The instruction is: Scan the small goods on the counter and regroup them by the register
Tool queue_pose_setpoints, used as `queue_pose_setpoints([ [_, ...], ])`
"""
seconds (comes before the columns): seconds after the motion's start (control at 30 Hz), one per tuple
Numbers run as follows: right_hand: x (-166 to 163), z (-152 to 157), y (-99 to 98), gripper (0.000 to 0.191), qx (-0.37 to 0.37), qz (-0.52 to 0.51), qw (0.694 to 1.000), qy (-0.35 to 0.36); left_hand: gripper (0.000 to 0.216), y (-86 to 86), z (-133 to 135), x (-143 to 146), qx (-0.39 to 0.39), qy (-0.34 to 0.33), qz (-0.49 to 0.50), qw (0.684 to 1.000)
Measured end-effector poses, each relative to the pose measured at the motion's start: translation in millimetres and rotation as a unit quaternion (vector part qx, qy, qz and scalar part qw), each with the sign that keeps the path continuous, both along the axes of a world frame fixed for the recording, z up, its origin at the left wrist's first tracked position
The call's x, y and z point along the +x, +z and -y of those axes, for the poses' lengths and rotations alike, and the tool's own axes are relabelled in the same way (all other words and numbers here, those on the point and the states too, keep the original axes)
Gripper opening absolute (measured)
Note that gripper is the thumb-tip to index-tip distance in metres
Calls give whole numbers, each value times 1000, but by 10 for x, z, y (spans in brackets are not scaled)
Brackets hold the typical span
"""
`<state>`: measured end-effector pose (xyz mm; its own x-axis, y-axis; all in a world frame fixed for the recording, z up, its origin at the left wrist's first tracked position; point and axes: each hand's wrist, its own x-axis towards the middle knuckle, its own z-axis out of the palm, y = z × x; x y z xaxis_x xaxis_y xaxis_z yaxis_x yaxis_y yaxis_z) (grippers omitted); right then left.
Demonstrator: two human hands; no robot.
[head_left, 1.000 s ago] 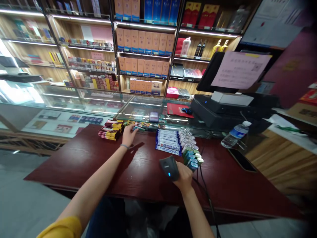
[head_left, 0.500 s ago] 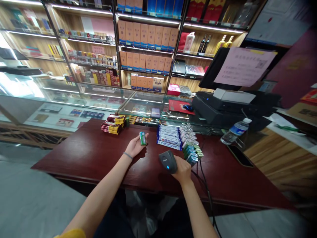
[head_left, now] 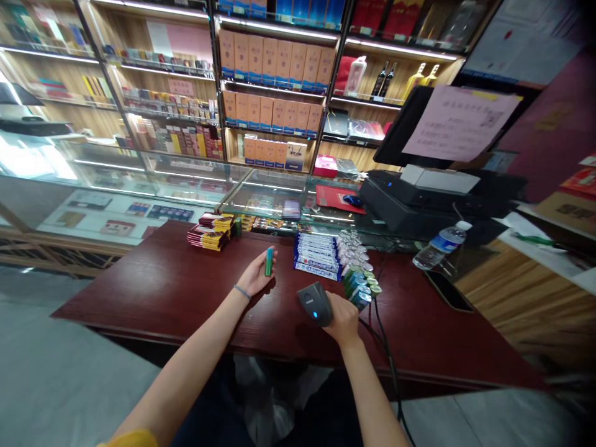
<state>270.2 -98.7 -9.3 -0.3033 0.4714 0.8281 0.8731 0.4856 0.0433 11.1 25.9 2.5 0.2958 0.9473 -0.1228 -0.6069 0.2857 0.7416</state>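
Note:
My left hand (head_left: 256,274) holds a small green pack (head_left: 269,262) with a light blue end, upright against the fingers above the tabletop. My right hand (head_left: 343,318) is wrapped round the handle of a dark barcode scanner (head_left: 315,304), which shows a lit blue light and points toward the left. Just beyond the scanner are small green and teal packs (head_left: 358,287), with silvery-ended rolls (head_left: 352,249) behind them. To their left lies a row of blue-and-white wrapped bars (head_left: 316,256). Red-and-yellow packets (head_left: 209,232) are stacked toward the table's far left.
The dark red table (head_left: 153,282) meets a glass display counter (head_left: 265,189). At the right are a water bottle (head_left: 442,246), a phone (head_left: 449,290) and a monitor (head_left: 405,133). The scanner's black cable (head_left: 388,354) hangs over the front edge. Stocked shelves stand behind.
The green pack has turned in my left hand, so a narrower, plainer green side faces me. My right hand and the scanner have hardly moved.

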Motion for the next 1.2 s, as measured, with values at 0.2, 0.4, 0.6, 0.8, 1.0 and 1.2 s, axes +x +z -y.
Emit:
queue_pose_setpoints([
  [0.2,-6,14,28,34,-15,2,1000,14,33,18,60,23,18,-47,14,999],
  [0.4,-15,21,46,35,-10,10,1000,10,27,12,41,60,-33,-32,43,998],
  [0.6,-21,14,52,38,5,14,1000,16,24,-25,3,43,-54,-41,65,996],
  [0.8,-26,44,79,37,-31,17,999,40,26,-48,-21,27,-100,-79,140,982],
  [1.0,-71,77,117,30,-106,43,991,75,26,15,-49,51,-156,-56,197,966],
  [1.2,-64,69,104,31,-96,25,992,76,29,52,-30,59,-137,-42,162,976],
])
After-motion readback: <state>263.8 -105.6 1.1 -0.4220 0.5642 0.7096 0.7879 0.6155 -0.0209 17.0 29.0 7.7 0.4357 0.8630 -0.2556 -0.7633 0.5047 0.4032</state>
